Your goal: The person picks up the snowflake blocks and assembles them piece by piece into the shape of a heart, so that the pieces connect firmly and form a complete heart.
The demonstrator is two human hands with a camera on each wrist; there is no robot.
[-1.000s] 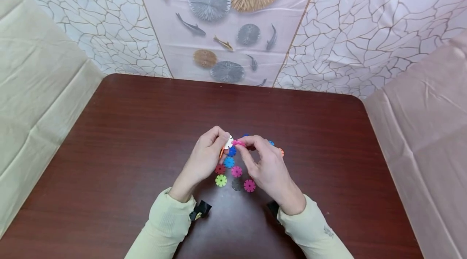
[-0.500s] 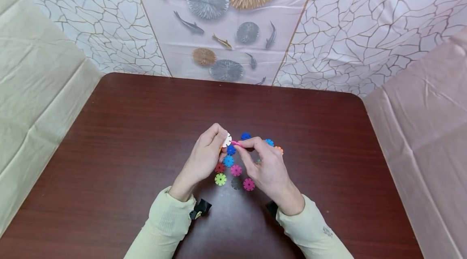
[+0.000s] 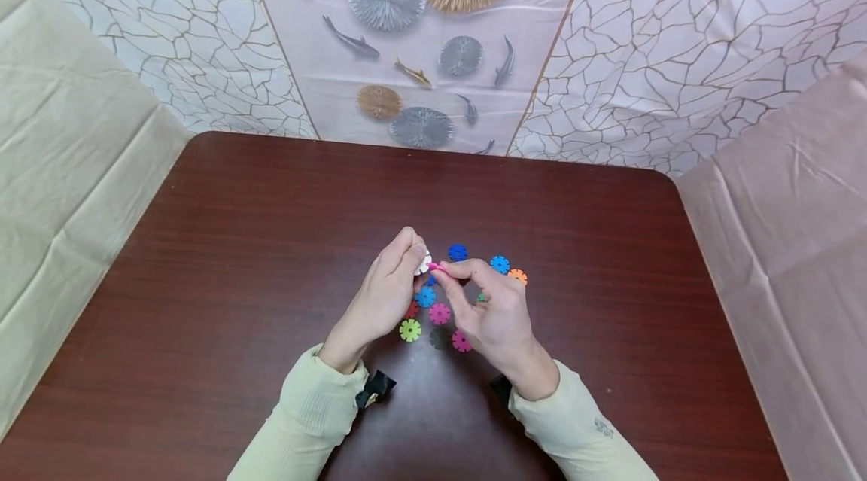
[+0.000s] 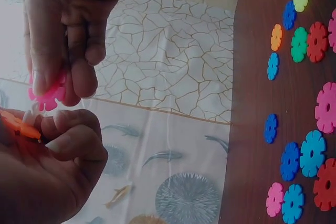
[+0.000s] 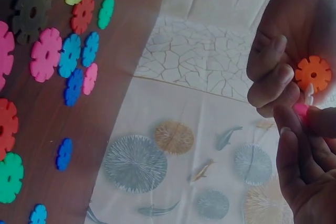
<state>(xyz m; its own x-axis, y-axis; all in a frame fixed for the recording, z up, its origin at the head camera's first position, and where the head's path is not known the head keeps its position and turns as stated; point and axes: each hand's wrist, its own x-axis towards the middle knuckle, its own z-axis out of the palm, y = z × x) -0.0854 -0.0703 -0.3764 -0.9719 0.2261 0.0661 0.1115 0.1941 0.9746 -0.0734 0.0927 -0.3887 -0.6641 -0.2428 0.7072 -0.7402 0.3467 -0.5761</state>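
Above the table, my left hand (image 3: pixel 382 289) holds a white notched disc (image 3: pixel 425 264), mostly covered by its thumb. An orange notched disc (image 5: pixel 313 74) lies against the same hand's palm side, next to the white one. My right hand (image 3: pixel 497 312) pinches a pink notched disc (image 4: pixel 48 98) between thumb and fingers, edge toward the white disc. The pink and white discs meet at their rims; how deep the notches engage is hidden by fingers. Below the hands lie a light blue disc (image 3: pixel 425 296), a pink disc (image 3: pixel 439 314) and a lime disc (image 3: pixel 409 330).
More notched discs lie flat on the dark wooden table (image 3: pixel 271 240): a dark blue one (image 3: pixel 457 251), a blue one (image 3: pixel 500 264) and an orange one (image 3: pixel 518 278) beyond the right hand. A grey one (image 5: pixel 32 12) is nearer me. Patterned cloth (image 3: pixel 420 52) hangs behind the table.
My right hand has shifted slightly left, bringing the pink disc closer against the white one. The discs beyond the right hand show more; the dark blue one below is more covered.
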